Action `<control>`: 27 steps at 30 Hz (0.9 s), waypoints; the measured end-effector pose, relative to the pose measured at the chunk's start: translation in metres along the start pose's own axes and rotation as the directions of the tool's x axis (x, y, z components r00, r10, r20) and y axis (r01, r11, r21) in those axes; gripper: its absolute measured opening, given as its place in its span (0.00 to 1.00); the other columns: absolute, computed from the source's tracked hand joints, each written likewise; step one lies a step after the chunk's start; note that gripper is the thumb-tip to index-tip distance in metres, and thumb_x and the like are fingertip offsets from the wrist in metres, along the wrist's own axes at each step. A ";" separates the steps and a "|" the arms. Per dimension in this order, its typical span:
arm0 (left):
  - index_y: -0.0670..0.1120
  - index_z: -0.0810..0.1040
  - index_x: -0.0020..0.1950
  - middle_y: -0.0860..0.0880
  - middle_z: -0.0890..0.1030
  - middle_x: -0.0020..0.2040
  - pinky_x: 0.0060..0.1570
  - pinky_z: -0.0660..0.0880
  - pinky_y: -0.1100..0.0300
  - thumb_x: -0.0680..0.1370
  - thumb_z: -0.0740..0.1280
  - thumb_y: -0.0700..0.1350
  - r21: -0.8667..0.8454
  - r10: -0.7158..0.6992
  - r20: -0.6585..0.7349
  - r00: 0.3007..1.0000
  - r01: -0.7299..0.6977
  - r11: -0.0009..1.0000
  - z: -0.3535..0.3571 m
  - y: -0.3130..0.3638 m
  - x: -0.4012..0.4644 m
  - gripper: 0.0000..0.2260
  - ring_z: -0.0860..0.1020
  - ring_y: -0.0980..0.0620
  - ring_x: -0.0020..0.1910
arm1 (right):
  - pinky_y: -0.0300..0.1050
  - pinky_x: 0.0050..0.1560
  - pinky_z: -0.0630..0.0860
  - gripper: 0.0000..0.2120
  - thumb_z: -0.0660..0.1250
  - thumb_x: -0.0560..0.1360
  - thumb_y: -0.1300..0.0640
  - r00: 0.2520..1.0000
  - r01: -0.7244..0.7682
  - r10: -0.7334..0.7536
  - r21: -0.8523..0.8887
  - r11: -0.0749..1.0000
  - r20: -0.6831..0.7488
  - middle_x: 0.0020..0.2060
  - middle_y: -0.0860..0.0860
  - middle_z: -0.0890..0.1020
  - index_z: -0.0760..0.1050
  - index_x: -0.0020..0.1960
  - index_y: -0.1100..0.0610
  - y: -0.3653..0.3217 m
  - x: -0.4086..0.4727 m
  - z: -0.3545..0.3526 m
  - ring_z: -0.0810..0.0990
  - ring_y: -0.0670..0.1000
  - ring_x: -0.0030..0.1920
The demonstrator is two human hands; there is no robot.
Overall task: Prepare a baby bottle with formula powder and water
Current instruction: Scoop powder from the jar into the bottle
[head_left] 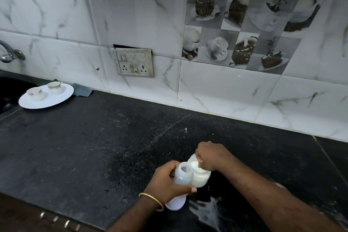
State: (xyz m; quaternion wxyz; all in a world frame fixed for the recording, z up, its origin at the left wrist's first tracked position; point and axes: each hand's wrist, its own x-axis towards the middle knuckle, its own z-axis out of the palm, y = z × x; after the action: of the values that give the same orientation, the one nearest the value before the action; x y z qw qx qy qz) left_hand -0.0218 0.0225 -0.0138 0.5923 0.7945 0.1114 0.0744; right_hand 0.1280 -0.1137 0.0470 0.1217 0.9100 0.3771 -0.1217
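My left hand grips an uncapped, translucent baby bottle, tilted with its mouth toward a small clear jar of white formula powder. The jar stands on the black counter right beside the bottle, touching it. My right hand is above the jar's mouth and pinches the handle of a pale scoop that dips into the powder. The scoop's bowl is mostly hidden in the powder.
White powder or liquid is spilled on the counter near the front edge. A white plate with two cups sits far left beside a dark sink and tap. A socket panel is on the tiled wall.
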 end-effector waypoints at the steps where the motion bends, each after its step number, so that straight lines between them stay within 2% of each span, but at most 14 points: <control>1: 0.47 0.82 0.49 0.50 0.86 0.47 0.50 0.81 0.49 0.56 0.85 0.50 -0.006 -0.008 -0.022 1.000 0.008 1.000 -0.002 0.000 0.002 0.25 0.84 0.49 0.47 | 0.52 0.54 0.75 0.09 0.65 0.75 0.57 1.000 0.003 -0.002 0.033 0.999 -0.024 0.57 0.52 0.78 0.80 0.53 0.55 0.001 -0.003 0.002 0.77 0.57 0.59; 5: 0.49 0.82 0.49 0.53 0.86 0.47 0.47 0.81 0.57 0.58 0.86 0.45 -0.033 -0.009 -0.078 0.997 0.007 0.999 -0.009 0.003 0.009 0.23 0.84 0.57 0.45 | 0.53 0.55 0.74 0.07 0.67 0.75 0.52 0.998 0.007 0.001 0.127 0.992 -0.064 0.57 0.50 0.76 0.79 0.50 0.54 0.000 -0.009 0.010 0.76 0.56 0.59; 12: 0.49 0.81 0.49 0.50 0.86 0.46 0.49 0.82 0.49 0.56 0.85 0.50 -0.023 -0.034 -0.125 0.992 0.032 0.999 -0.012 0.002 0.012 0.25 0.84 0.47 0.47 | 0.53 0.61 0.73 0.08 0.70 0.73 0.47 0.998 -0.062 0.067 0.312 0.948 -0.007 0.58 0.49 0.79 0.80 0.46 0.52 -0.001 -0.011 0.019 0.77 0.55 0.61; 14: 0.50 0.81 0.49 0.49 0.86 0.46 0.49 0.82 0.49 0.56 0.85 0.50 -0.016 -0.036 -0.130 0.991 0.034 0.999 -0.012 0.003 0.011 0.25 0.84 0.46 0.48 | 0.53 0.61 0.74 0.10 0.71 0.71 0.44 0.995 -0.102 0.085 0.399 0.911 0.061 0.54 0.49 0.81 0.79 0.39 0.50 0.002 -0.009 0.017 0.79 0.55 0.57; 17: 0.49 0.81 0.49 0.49 0.86 0.47 0.49 0.82 0.50 0.58 0.86 0.48 -0.018 -0.047 -0.126 0.991 0.046 0.999 -0.013 0.005 0.009 0.24 0.84 0.48 0.48 | 0.47 0.51 0.76 0.17 0.71 0.70 0.45 0.986 -0.166 0.126 0.537 0.827 0.110 0.38 0.50 0.79 0.74 0.27 0.52 0.013 -0.004 0.017 0.82 0.56 0.47; 19: 0.50 0.81 0.49 0.50 0.86 0.47 0.50 0.82 0.49 0.58 0.86 0.48 -0.013 -0.050 -0.127 0.991 0.048 0.999 -0.015 0.006 0.008 0.24 0.84 0.48 0.48 | 0.41 0.40 0.71 0.16 0.71 0.74 0.50 0.982 -0.189 0.143 0.599 0.778 0.123 0.34 0.49 0.78 0.75 0.29 0.52 0.020 -0.007 0.010 0.80 0.54 0.42; 20: 0.50 0.81 0.49 0.50 0.86 0.47 0.50 0.82 0.49 0.58 0.86 0.48 -0.012 -0.051 -0.129 0.990 0.049 0.999 -0.017 0.007 0.009 0.24 0.84 0.48 0.48 | 0.40 0.37 0.69 0.12 0.70 0.76 0.52 0.981 -0.195 0.154 0.636 0.746 0.119 0.34 0.49 0.78 0.78 0.34 0.52 0.024 -0.009 0.008 0.78 0.50 0.41; 22: 0.51 0.81 0.49 0.50 0.85 0.47 0.50 0.82 0.48 0.58 0.86 0.48 -0.016 -0.056 -0.141 0.988 0.054 0.998 -0.019 0.008 0.009 0.24 0.84 0.48 0.48 | 0.37 0.35 0.69 0.09 0.70 0.77 0.53 0.978 -0.204 0.181 0.697 0.688 0.107 0.36 0.48 0.79 0.83 0.44 0.57 0.032 -0.013 0.003 0.76 0.46 0.39; 23: 0.50 0.81 0.49 0.50 0.85 0.47 0.50 0.82 0.48 0.58 0.86 0.48 -0.019 -0.059 -0.148 0.987 0.056 0.998 -0.020 0.008 0.009 0.24 0.84 0.48 0.48 | 0.38 0.36 0.69 0.10 0.70 0.78 0.52 0.977 -0.203 0.191 0.716 0.667 0.099 0.35 0.47 0.78 0.82 0.45 0.58 0.035 -0.015 0.003 0.75 0.44 0.37; 27: 0.51 0.81 0.50 0.50 0.85 0.47 0.51 0.82 0.48 0.57 0.85 0.51 -0.009 -0.057 -0.125 0.991 0.056 0.998 -0.019 0.010 0.008 0.25 0.84 0.48 0.48 | 0.38 0.35 0.67 0.14 0.69 0.78 0.51 0.968 -0.216 0.238 0.752 0.622 0.081 0.32 0.45 0.75 0.77 0.36 0.56 0.044 -0.020 0.010 0.72 0.42 0.33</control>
State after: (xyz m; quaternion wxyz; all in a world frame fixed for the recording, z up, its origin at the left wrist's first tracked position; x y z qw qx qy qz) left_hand -0.0180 0.0398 0.0009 0.5883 0.7831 0.1706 0.1078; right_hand 0.1448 -0.1601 0.0492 -0.2585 0.9194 0.1757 -0.2389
